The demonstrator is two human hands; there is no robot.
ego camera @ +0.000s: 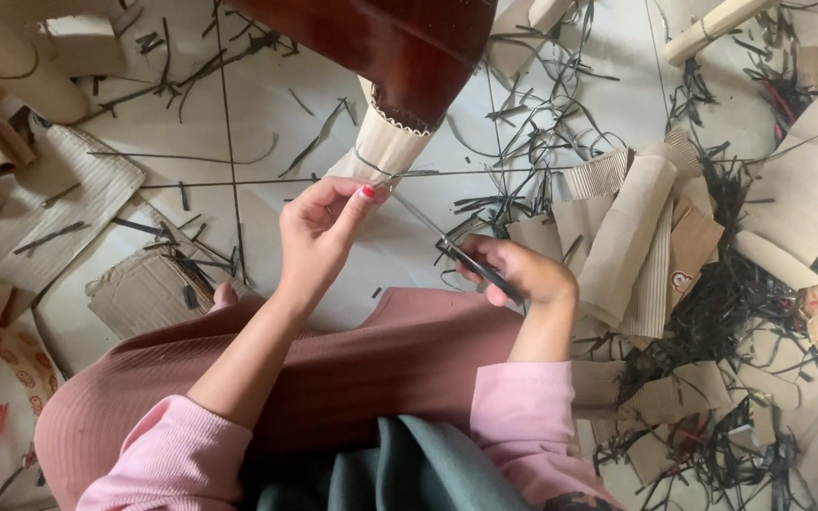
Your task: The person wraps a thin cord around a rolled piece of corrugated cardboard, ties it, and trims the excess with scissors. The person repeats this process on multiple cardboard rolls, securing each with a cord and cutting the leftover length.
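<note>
Pale tiled floor [267, 114] (scrap-strewn).

Soft, even daylight over the pale floor [267, 104]; shadows faint and diffuse. No glare. Focus slightly soft throughout, with mild blur at the frame edges.

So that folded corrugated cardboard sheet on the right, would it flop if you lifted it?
The corrugated cardboard sheet probably bends easily along its ribs, since it already drapes folded over the pile. Likely light for its size, being thin. Unlikely to roll, since it lies flat.
</note>
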